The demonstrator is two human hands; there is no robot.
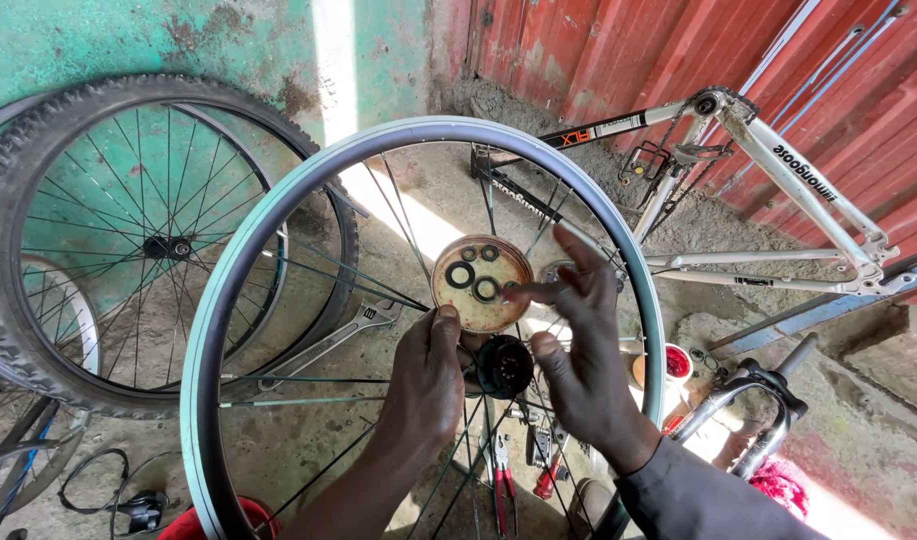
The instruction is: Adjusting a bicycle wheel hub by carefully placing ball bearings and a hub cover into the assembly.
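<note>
While both hands seemingly grip the hub, the rim stands upright.
</note>
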